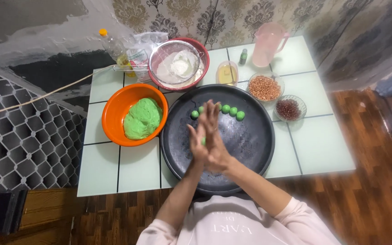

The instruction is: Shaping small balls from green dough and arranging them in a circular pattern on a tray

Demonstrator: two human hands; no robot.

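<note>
My left hand [197, 140] and my right hand [215, 136] are pressed palm to palm over a large round black tray [250, 145]. A small piece of green dough [203, 141] shows between the palms. Several small green dough balls [232, 111] lie in a curved row at the far side of the tray. To the left of the tray, an orange bowl [114, 111] holds a big lump of green dough [142, 119].
On the pale tiled table [314, 145] stand a red bowl with a sieve of white flour [178, 66], an oil bottle [114, 50], a small bowl of oil [227, 73], a pink jug [268, 44], a peanut bowl [264, 88] and a red bean bowl [289, 109].
</note>
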